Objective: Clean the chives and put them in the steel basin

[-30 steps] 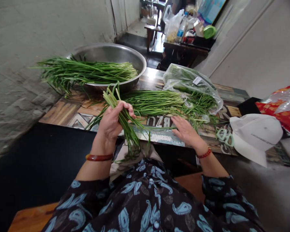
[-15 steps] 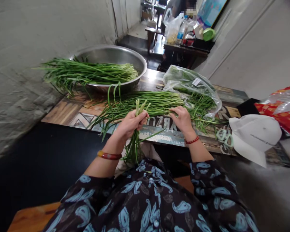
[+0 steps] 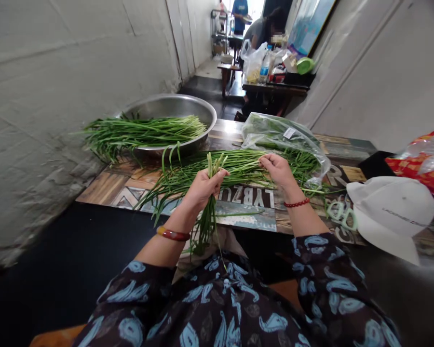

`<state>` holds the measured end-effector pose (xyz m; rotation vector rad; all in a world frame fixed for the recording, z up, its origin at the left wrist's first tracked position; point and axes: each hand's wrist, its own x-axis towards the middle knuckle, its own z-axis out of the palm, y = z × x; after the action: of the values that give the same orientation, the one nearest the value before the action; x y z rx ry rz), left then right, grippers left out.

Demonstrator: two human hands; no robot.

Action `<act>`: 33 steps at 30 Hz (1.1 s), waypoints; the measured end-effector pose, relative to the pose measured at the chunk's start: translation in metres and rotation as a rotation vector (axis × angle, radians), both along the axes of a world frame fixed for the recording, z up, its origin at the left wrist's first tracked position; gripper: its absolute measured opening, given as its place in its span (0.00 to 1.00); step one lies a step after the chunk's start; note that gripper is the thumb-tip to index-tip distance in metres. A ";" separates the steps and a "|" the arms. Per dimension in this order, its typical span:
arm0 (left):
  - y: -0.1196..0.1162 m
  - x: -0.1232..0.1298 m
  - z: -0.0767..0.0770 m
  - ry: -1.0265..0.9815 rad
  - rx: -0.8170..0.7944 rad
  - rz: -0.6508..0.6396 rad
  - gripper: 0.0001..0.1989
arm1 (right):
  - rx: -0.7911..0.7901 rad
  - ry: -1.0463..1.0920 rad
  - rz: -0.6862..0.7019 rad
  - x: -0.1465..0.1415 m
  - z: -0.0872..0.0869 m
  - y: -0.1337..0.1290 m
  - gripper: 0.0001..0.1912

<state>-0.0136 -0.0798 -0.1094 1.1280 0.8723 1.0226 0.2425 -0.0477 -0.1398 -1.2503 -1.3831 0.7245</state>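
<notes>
A: What are the hands doing?
B: The left hand [image 3: 206, 186] is curled around a slim bunch of thin, green, chive-like stalks [image 3: 204, 225], pale ends up, leaves hanging below the fist. Near three o'clock from it, the right hand [image 3: 278, 171] has thumb and fingertips pressed together, apparently pinching pale ends in the long, loose green pile of stalks [image 3: 235, 161].
A: What's different from a second ago?
B: The right hand was loosely open then; now its fingertips are drawn in at the pile. The left hand has brought its bunch closer to the right. I take it one hand carries while the other works at the loose stalks.
A: And around them?
B: The pile lies on the patchwork, wood-patterned surface [image 3: 106, 185], at one o'clock from the left hand. At eleven sits a wide, round steel basin [image 3: 159, 107], with gathered green stalks [image 3: 152, 131] drooping over its rim. Just beyond the right hand, towards twelve, is a clear plastic bag [image 3: 271, 126] with greens inside.
A: Farther out?
B: From the right hand, pale-green-framed glasses [image 3: 342, 215] at four, beside a white fabric cap [image 3: 394, 207]; a red printed plastic bag [image 3: 419, 161] near three. Towards twelve, a person [image 3: 260, 33] bends near a dark far surface [image 3: 275, 88]; another person in a blue top [image 3: 240, 13] stands behind.
</notes>
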 end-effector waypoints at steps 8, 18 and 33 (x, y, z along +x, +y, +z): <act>0.032 0.040 0.015 0.069 0.025 0.022 0.20 | 0.040 -0.045 0.141 0.012 0.006 0.007 0.19; 0.066 0.073 -0.007 0.216 -0.104 -0.304 0.24 | 0.183 -0.341 -0.126 0.010 -0.004 0.009 0.11; 0.080 0.077 -0.019 -0.013 -0.326 -0.496 0.19 | 0.029 0.175 -0.267 0.006 -0.015 0.015 0.22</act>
<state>0.0634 0.0002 -0.1282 0.9874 0.6700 0.4584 0.2481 -0.0327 -0.1551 -1.2859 -1.0567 0.6101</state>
